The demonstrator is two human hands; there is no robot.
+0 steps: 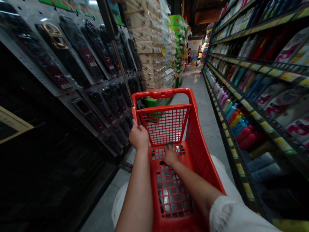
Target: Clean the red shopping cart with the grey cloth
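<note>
Two-handed work at a red shopping basket (205, 154), which stands in the aisle over the tiled floor (212, 129), between hanging packaged belts (84, 54) and bottle shelves (259, 112). The left hand (139, 137) has its fingers closed on the basket's upper left edge, near the foot of a metal rod (121, 61). The right hand (171, 155) reaches down inside, over the far part of the mesh bottom; whether its fingers grip anything cannot be told, and the dark patches beside them are too small to identify. For sound technique, the left hold should be firm enough to steady the basket against tipping or rolling, while the right hand presses only lightly, fingertips clear of the mesh holes. The right forearm is best kept off the side wall, and the rod well away from the belts
</note>
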